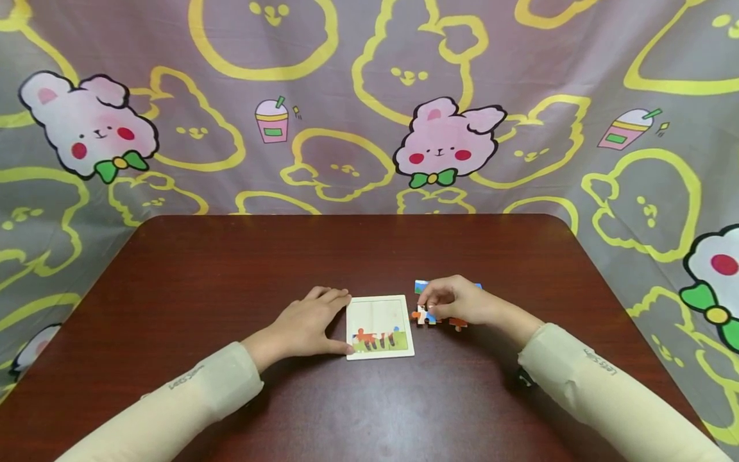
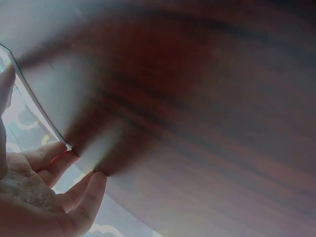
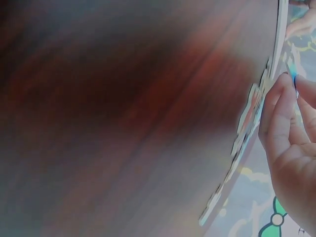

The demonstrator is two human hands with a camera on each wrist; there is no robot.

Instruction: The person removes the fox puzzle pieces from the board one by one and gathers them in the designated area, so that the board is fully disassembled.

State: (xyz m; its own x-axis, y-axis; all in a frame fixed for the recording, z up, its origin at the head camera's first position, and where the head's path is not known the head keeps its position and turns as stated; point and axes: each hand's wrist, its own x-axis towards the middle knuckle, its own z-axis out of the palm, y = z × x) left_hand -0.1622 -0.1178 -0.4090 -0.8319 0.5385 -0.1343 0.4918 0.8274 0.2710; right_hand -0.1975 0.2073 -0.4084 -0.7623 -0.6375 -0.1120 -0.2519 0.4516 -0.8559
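Observation:
A square puzzle board (image 1: pixel 378 321) with a pale frame lies at mid-table, its lower part filled with pieces picturing orange and striped shapes on green. My left hand (image 1: pixel 306 322) rests at the board's left side, thumb near the lower corner and fingertips at the upper corner; the left wrist view shows its fingers (image 2: pixel 89 197) spread and fairly straight. To the right of the board, my right hand (image 1: pixel 458 298) pinches a puzzle piece (image 3: pixel 292 71) between thumb and fingers, just above the table. Its palm side shows in the right wrist view.
Loose puzzle pieces lie beneath and around the right hand, among them a blue-and-green piece (image 1: pixel 421 286) behind it and an orange piece (image 1: pixel 458 324) in front. The dark red-brown table (image 1: pixel 260 256) ends at a patterned curtain (image 1: pixel 346 96).

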